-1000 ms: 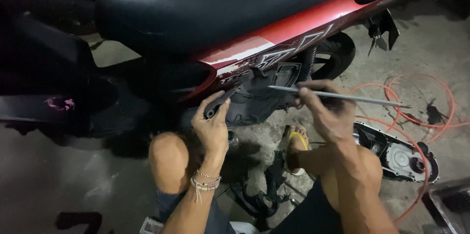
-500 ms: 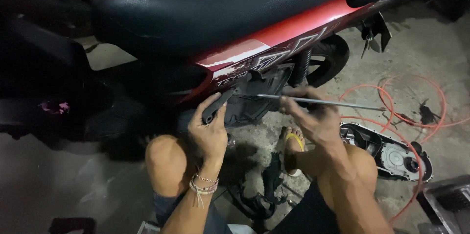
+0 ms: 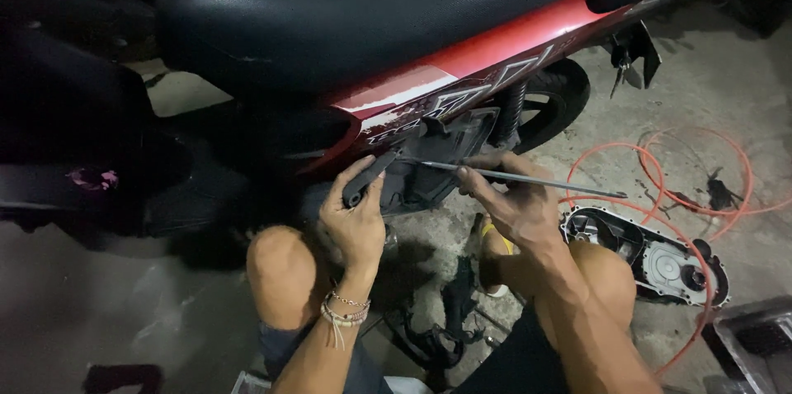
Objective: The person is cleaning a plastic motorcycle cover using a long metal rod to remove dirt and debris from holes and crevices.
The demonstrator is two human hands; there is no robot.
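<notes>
Stained concrete floor, dim light; orange hose coiled near detached engine cover. Left hand raised, fingers wrapped round dark lever under red scooter. Right hand pinching long thin metal rod (roughly level, tip at scooter's dark side panel).

Repair yard — scooter, detached engine cover, air hose

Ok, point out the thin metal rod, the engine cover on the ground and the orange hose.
Rod (image 3: 536, 181), head view, mid-shaft right of the right hand.
Engine cover (image 3: 652, 258), head view, its inner face.
Orange hose (image 3: 615, 146), head view, top of the near loop.
</notes>
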